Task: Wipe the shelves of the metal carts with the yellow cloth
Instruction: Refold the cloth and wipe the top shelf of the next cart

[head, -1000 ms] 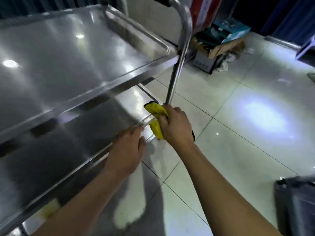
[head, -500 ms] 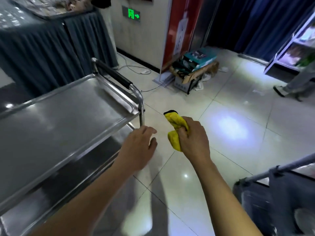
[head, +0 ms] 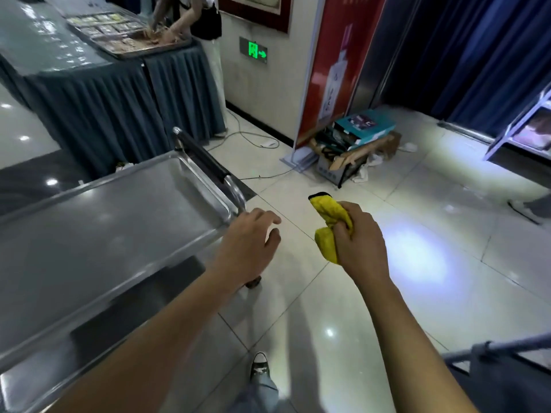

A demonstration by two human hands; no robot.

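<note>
We take the metal cart (head: 98, 234) as our reference: it stands on the left, its top shelf (head: 89, 231) a flat steel tray with a raised rim, and its lower shelf (head: 143, 305) shows beneath the near edge. The cart handle (head: 205, 165), a black-sleeved bar on steel posts, runs along the far right end of the top shelf. Our left hand (head: 247, 242) hovers just past the right corner of the top shelf, fingers loosely spread and relaxed, holding nothing; we cannot tell whether it touches the rim. Our right hand (head: 356, 239) is to the right of the cart, clear of it, over the tiled floor (head: 417, 278), with its fingers curled round the yellow cloth (head: 328, 222). The cloth is bunched in that fist, one end with a dark edge sticking up and away from us, the other end hanging below the thumb; it touches neither shelf. Behind the cart stands a skirted worktop (head: 98, 93) carrying a tray of items (head: 125, 34), where another person (head: 190, 19) works. Beyond the cart's right end a pile of boxes (head: 354, 141) lies against a red banner (head: 337, 64). Our shoe (head: 260, 365) shows on the floor near the cart's lower shelf
</note>
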